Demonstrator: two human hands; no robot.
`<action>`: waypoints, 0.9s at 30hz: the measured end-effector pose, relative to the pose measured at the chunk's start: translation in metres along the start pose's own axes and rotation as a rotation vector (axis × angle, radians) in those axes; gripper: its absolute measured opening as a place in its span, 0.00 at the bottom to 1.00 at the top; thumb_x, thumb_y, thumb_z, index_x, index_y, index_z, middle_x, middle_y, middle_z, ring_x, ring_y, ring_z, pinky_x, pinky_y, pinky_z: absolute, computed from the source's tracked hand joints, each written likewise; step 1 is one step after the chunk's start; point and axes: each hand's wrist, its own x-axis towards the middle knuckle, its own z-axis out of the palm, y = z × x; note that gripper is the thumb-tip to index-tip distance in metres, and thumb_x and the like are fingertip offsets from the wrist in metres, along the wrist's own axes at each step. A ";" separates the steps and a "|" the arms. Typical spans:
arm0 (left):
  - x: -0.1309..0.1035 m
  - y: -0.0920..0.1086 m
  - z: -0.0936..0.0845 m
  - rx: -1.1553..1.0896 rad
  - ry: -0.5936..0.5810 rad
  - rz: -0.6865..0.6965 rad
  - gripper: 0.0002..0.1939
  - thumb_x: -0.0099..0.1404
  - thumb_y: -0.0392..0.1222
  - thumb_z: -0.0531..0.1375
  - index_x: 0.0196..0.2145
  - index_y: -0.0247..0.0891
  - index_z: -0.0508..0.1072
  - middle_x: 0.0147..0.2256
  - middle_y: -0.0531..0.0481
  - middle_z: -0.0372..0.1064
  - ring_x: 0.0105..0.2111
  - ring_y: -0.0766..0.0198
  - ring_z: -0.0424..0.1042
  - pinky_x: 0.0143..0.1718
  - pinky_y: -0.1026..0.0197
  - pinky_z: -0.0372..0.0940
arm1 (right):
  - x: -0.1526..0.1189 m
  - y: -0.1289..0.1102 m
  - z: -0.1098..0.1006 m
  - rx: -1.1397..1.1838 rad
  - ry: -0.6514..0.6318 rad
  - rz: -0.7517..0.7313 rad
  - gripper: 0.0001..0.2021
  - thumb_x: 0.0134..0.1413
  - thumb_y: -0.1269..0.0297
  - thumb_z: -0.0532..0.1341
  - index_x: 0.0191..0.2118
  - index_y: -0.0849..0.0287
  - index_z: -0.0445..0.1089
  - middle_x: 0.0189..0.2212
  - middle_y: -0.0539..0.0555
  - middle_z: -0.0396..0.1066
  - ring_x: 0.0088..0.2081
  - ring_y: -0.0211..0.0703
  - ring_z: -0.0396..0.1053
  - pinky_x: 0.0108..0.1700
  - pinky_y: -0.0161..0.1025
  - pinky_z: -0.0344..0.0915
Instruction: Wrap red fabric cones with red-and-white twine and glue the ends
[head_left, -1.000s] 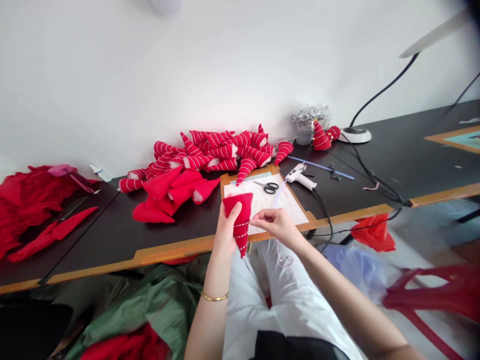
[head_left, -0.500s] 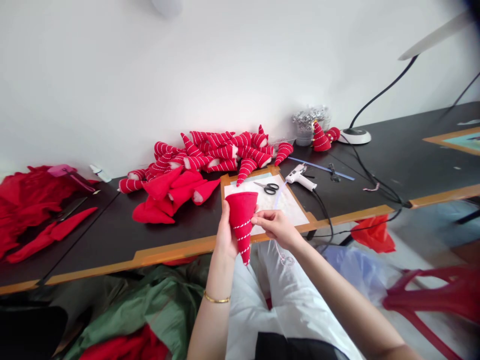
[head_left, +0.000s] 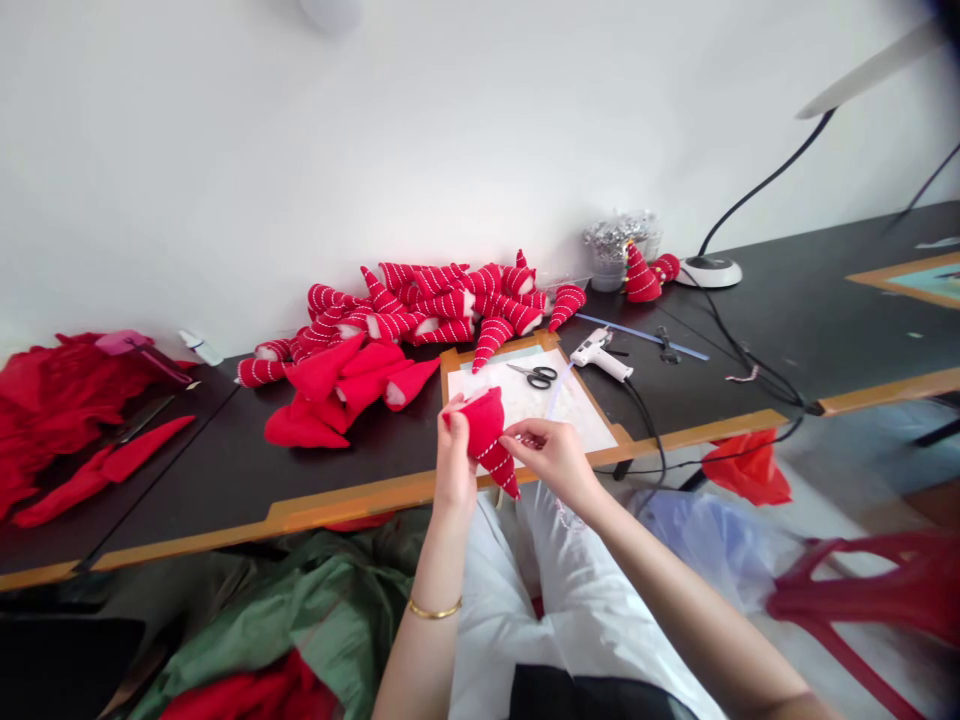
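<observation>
A red felt cone [head_left: 489, 436] wound with white-and-red cord is held over the front edge of the black table [head_left: 225, 470]. My left hand [head_left: 454, 462] grips its wide end, tip pointing down to the right. My right hand [head_left: 553, 455] pinches the cord against the cone's side. Behind them lies a white mat on a wooden board [head_left: 570, 405] with black scissors [head_left: 535, 374] and a white glue gun [head_left: 598, 353].
A pile of cord-wrapped red cones [head_left: 442, 300] lies at the back, plain red cones [head_left: 341, 385] to its left, red fabric [head_left: 52, 400] far left. A cup of silver pieces [head_left: 616, 245], lamp base [head_left: 709, 269] and cables sit right. A red chair [head_left: 877, 590] stands at lower right.
The cone has tilted so its tip now points down to the right, and both hands have shifted slightly lower while the right hand keeps the cord on it.
</observation>
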 end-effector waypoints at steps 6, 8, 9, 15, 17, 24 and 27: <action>0.002 0.002 -0.001 0.100 -0.018 0.006 0.35 0.52 0.45 0.73 0.55 0.40 0.68 0.45 0.45 0.76 0.44 0.55 0.76 0.46 0.56 0.70 | 0.001 -0.006 -0.005 0.052 -0.144 0.022 0.16 0.48 0.51 0.69 0.28 0.61 0.77 0.23 0.53 0.73 0.23 0.37 0.62 0.27 0.35 0.58; 0.003 0.004 -0.003 0.043 -0.038 -0.051 0.32 0.53 0.46 0.73 0.54 0.39 0.69 0.43 0.44 0.77 0.42 0.53 0.77 0.45 0.55 0.71 | 0.005 -0.003 -0.011 0.095 -0.168 0.061 0.18 0.46 0.49 0.70 0.28 0.61 0.77 0.22 0.53 0.73 0.23 0.36 0.61 0.24 0.34 0.56; 0.003 0.005 -0.003 0.026 -0.051 -0.074 0.31 0.53 0.46 0.72 0.52 0.39 0.70 0.43 0.43 0.77 0.42 0.52 0.77 0.44 0.55 0.71 | 0.007 -0.001 -0.013 0.111 -0.178 0.079 0.18 0.46 0.48 0.70 0.28 0.61 0.77 0.22 0.52 0.72 0.22 0.36 0.60 0.23 0.34 0.54; -0.003 0.008 -0.006 -0.018 -0.096 -0.206 0.27 0.57 0.55 0.68 0.47 0.34 0.74 0.38 0.40 0.78 0.42 0.47 0.77 0.43 0.51 0.72 | 0.010 0.010 -0.018 0.191 -0.179 0.165 0.18 0.45 0.48 0.70 0.29 0.61 0.78 0.22 0.52 0.73 0.18 0.32 0.54 0.18 0.33 0.45; -0.003 0.009 -0.007 -0.042 -0.113 -0.258 0.29 0.58 0.59 0.66 0.48 0.33 0.74 0.40 0.37 0.78 0.44 0.46 0.77 0.45 0.49 0.72 | 0.009 0.009 -0.017 0.231 -0.182 0.203 0.17 0.44 0.49 0.71 0.28 0.61 0.78 0.22 0.52 0.73 0.17 0.30 0.50 0.18 0.33 0.43; 0.001 0.010 -0.006 -0.094 -0.141 -0.346 0.34 0.61 0.66 0.59 0.48 0.30 0.75 0.42 0.32 0.77 0.47 0.43 0.76 0.46 0.46 0.72 | 0.007 0.008 -0.011 0.406 -0.210 0.326 0.19 0.39 0.51 0.72 0.31 0.63 0.78 0.21 0.51 0.73 0.16 0.26 0.43 0.18 0.32 0.36; 0.004 0.006 -0.006 -0.098 -0.127 -0.380 0.36 0.60 0.68 0.59 0.49 0.30 0.75 0.41 0.33 0.77 0.45 0.43 0.77 0.44 0.47 0.73 | 0.007 0.010 -0.009 0.401 -0.206 0.318 0.19 0.39 0.49 0.72 0.28 0.62 0.77 0.19 0.49 0.70 0.16 0.27 0.43 0.18 0.32 0.37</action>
